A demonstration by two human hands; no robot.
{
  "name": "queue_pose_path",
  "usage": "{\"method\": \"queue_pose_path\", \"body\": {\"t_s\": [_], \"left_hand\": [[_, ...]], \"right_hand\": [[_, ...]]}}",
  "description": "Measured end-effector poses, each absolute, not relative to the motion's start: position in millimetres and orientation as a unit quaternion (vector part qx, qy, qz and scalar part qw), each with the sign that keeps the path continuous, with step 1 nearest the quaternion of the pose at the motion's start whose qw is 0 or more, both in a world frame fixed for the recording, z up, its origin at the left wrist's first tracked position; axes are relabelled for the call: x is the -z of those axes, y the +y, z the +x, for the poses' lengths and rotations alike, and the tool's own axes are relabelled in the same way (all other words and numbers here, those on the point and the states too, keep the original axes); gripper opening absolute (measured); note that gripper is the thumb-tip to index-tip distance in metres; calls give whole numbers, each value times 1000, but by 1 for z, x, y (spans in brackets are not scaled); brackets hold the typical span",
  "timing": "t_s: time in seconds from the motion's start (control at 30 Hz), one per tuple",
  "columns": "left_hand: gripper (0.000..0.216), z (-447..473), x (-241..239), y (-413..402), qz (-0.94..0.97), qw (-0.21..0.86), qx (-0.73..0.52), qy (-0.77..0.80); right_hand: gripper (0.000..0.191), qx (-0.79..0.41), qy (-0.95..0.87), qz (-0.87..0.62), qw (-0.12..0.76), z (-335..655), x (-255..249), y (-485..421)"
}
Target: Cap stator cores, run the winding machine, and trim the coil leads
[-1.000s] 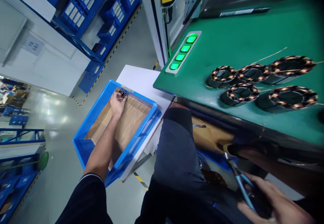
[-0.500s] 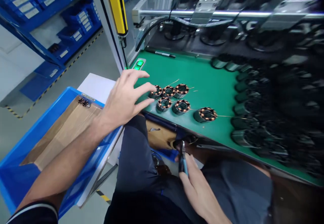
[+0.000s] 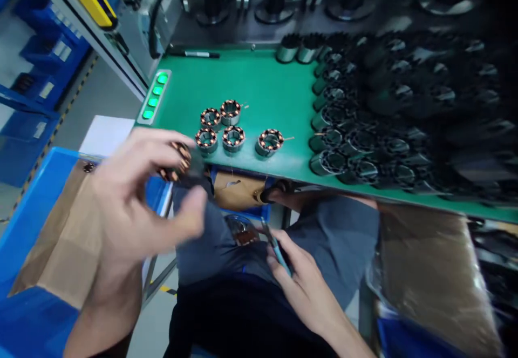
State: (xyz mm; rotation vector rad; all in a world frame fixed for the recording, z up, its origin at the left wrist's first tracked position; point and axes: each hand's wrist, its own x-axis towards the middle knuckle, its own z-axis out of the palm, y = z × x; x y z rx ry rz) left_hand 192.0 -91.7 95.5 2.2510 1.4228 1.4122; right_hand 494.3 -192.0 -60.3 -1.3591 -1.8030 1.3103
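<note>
My left hand [image 3: 131,201], smeared by motion, is raised in front of the bench's near left edge. Its fingers curl round a motor stator [image 3: 176,164], a ring with copper windings. Low over my lap, my right hand [image 3: 301,279] grips slim cutting pliers [image 3: 277,245] with bluish handles, jaws pointing up and away; whether the jaws are parted I cannot tell. Several more wound stators stand on the green mat [image 3: 259,85], among them a rear one [image 3: 230,112] and one set apart to the right [image 3: 270,142]. Thin wire ends stick out from some of them.
Rows of dark metal cylinders [image 3: 329,162] fill the mat's right side. A marker pen [image 3: 198,54] lies at the back, near a strip of green-lit buttons [image 3: 154,98]. On my left is a blue bin [image 3: 30,315] lined with cardboard. Machine fixtures [image 3: 275,15] line the rear.
My left hand has taken a stator from the left of the group and lifted it toward me. My right hand keeps the pliers over my lap. The view has shifted right and down.
</note>
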Motion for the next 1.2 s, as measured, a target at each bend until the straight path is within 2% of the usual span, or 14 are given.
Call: {"method": "queue_pose_path", "body": {"t_s": [0.07,0.13,0.23,0.47,0.9,0.97,1.07,1.2], "left_hand": [[27,223,-83,-120,749,142,-426,486],[24,244,-67,-140,746,165,-396,509],[21,257,-45,-154,754,133,-378,521],[30,252,-34,-155,764,118,-389,502],[27,250,-36,-164,766,126,-378,505],[26,248,-31,-164,758,128,-383,512],[26,243,-20,-164,706,215,-405,540],[16,242,-8,-162,501,474,-462,557]], "right_hand": [[52,-471,-691,-453,308,496,45,-192],[66,-478,-693,-426,333,499,31,-190],[80,-499,-679,-419,338,501,20,-187],[92,-539,-645,-408,358,494,24,-188],[88,-516,-650,-393,395,486,21,-187],[82,-528,-644,-396,386,485,25,-185],[71,-515,-644,-438,358,485,33,-178],[74,-431,-686,-484,330,487,47,-168]]}}
